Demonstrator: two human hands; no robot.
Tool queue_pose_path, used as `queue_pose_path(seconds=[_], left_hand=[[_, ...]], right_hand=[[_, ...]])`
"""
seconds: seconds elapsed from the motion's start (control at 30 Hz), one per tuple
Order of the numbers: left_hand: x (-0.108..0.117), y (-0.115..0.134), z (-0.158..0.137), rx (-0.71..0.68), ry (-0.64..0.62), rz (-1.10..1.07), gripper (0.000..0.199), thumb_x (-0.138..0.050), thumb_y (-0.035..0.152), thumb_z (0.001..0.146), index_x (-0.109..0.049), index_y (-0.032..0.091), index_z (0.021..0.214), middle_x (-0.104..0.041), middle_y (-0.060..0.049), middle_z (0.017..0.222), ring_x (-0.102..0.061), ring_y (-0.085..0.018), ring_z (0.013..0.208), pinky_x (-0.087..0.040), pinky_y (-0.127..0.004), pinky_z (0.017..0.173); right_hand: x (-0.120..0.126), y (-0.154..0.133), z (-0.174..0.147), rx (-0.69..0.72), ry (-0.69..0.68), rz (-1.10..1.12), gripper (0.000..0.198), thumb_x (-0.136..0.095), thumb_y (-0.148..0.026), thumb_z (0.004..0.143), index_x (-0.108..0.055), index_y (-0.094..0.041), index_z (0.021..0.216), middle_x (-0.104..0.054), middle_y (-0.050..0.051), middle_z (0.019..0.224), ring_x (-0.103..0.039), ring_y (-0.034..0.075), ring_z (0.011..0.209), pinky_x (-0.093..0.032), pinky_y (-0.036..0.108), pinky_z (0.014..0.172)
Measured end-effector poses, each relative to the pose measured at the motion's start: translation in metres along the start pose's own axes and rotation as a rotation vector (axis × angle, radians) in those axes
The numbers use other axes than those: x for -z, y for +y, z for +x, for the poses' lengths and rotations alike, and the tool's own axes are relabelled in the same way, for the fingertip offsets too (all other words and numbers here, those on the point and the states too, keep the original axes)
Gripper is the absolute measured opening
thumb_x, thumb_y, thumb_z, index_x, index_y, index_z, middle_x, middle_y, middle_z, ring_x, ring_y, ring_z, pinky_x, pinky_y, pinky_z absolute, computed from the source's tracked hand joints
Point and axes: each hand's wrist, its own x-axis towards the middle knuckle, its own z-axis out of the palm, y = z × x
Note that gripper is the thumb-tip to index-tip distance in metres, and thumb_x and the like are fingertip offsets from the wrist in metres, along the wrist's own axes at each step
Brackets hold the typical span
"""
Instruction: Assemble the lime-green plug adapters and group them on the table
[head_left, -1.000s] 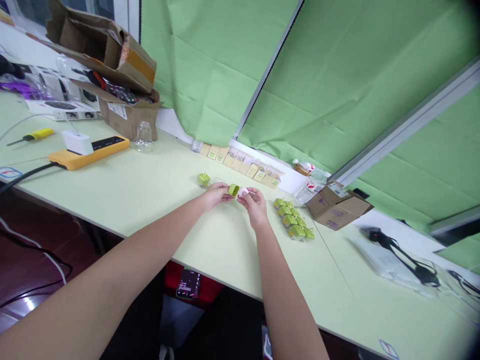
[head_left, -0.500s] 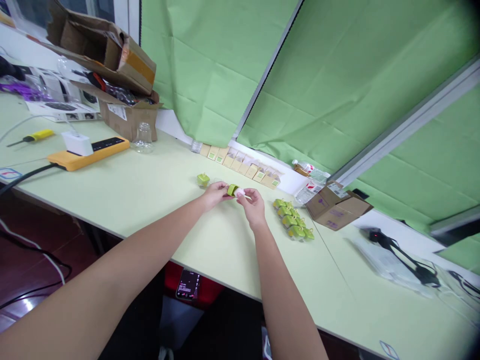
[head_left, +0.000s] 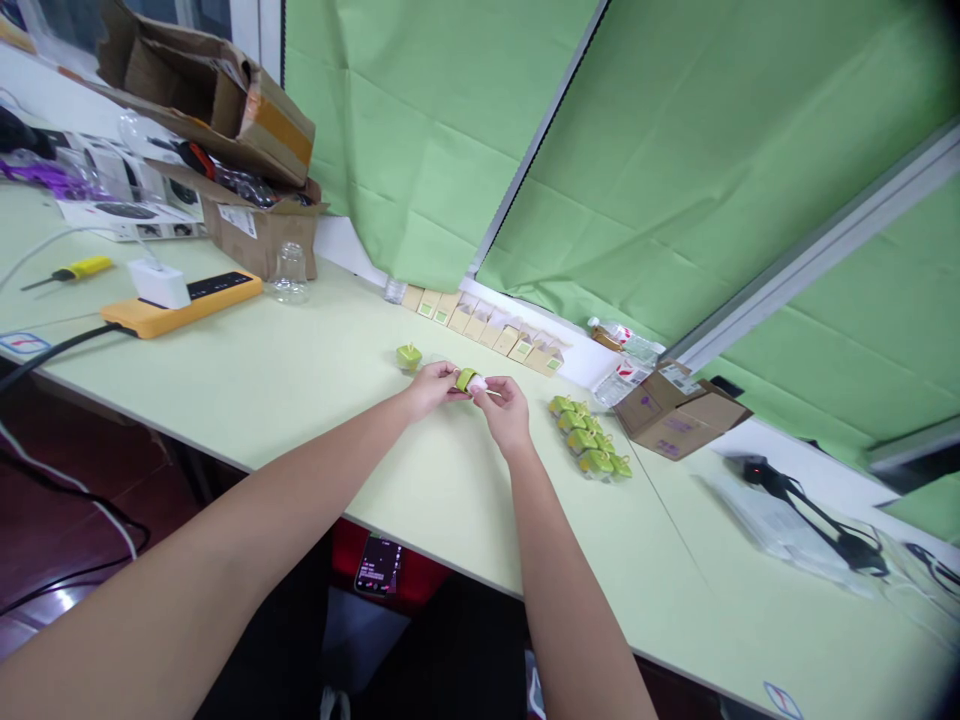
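Note:
My left hand (head_left: 430, 390) is closed on a small green lid (head_left: 465, 379), pinching it above the table. From the other side, the fingers of my right hand (head_left: 508, 408) pinch a small whitish piece (head_left: 478, 383) that sits against the lid's open side. Whether the piece is inside the lid or only touching it I cannot tell. Just beyond my left hand stands one small clear container with a green lid (head_left: 409, 357). Several more green-lidded containers (head_left: 589, 438), with loops on top, stand grouped to the right of my right hand.
Small cardboard boxes (head_left: 491, 328) line the table's back edge. To the left are a yellow power strip (head_left: 180, 305), a clear jar (head_left: 289, 273), a screwdriver (head_left: 82, 268) and stacked cartons (head_left: 262, 235). An open carton (head_left: 675, 410) and plastic bottles (head_left: 622, 378) stand back right.
The view has shifted slightly. Both hands keep their hold, and the green lid looks turned a little between the fingers.

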Motion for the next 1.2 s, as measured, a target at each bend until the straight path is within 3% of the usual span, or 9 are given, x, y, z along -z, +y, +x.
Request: queue_pose_path(seconds=[0.4, 0.5, 0.67, 0.87, 1.2], left_hand=[[0.002, 0.003, -0.001, 0.06, -0.055, 0.004, 0.018, -0.075, 0.019, 0.077, -0.058, 0.013, 0.077, -0.069, -0.005, 0.085, -0.068, -0.015, 0.082, -0.056, -0.036, 0.089], [0.002, 0.003, -0.001, 0.068, -0.055, -0.007, 0.015, -0.073, 0.017, 0.078, -0.059, 0.013, 0.077, -0.07, -0.005, 0.086, -0.069, -0.016, 0.081, -0.056, -0.037, 0.088], [0.0, 0.004, -0.001, 0.073, -0.052, -0.024, 0.009, -0.065, 0.011, 0.083, -0.059, 0.013, 0.076, -0.069, -0.006, 0.086, -0.069, -0.016, 0.079, -0.056, -0.033, 0.084], [-0.001, 0.007, -0.002, 0.1, 0.042, -0.03, 0.012, -0.059, 0.003, 0.083, -0.057, 0.013, 0.076, -0.065, -0.002, 0.076, -0.066, -0.012, 0.066, -0.056, -0.03, 0.079], [0.006, 0.005, 0.001, 0.083, -0.065, -0.045, 0.014, -0.07, 0.008, 0.077, -0.057, 0.013, 0.078, -0.067, -0.004, 0.08, -0.067, -0.013, 0.074, -0.054, -0.031, 0.082]], right_hand=[[-0.009, -0.013, -0.009, 0.093, 0.106, -0.244, 0.032, -0.07, -0.047, 0.075, -0.064, -0.022, 0.094, -0.071, 0.005, 0.093, -0.069, 0.019, 0.08, -0.055, 0.03, 0.069], [-0.01, -0.013, -0.01, 0.12, 0.105, -0.278, 0.033, -0.069, -0.047, 0.076, -0.064, -0.021, 0.095, -0.072, 0.004, 0.086, -0.069, 0.019, 0.075, -0.056, 0.031, 0.07], [-0.011, -0.012, -0.01, 0.212, 0.145, -0.338, 0.032, -0.068, -0.047, 0.078, -0.065, -0.021, 0.096, -0.071, 0.005, 0.092, -0.068, 0.018, 0.076, -0.058, 0.032, 0.073], [-0.011, -0.007, -0.009, 0.328, 0.051, -0.365, 0.043, -0.072, -0.042, 0.075, -0.063, -0.02, 0.11, -0.066, 0.009, 0.111, -0.067, 0.02, 0.087, -0.06, 0.034, 0.073], [-0.009, -0.01, -0.007, 0.335, 0.046, -0.414, 0.034, -0.071, -0.033, 0.077, -0.065, -0.02, 0.108, -0.069, 0.007, 0.106, -0.068, 0.019, 0.084, -0.06, 0.035, 0.076]])
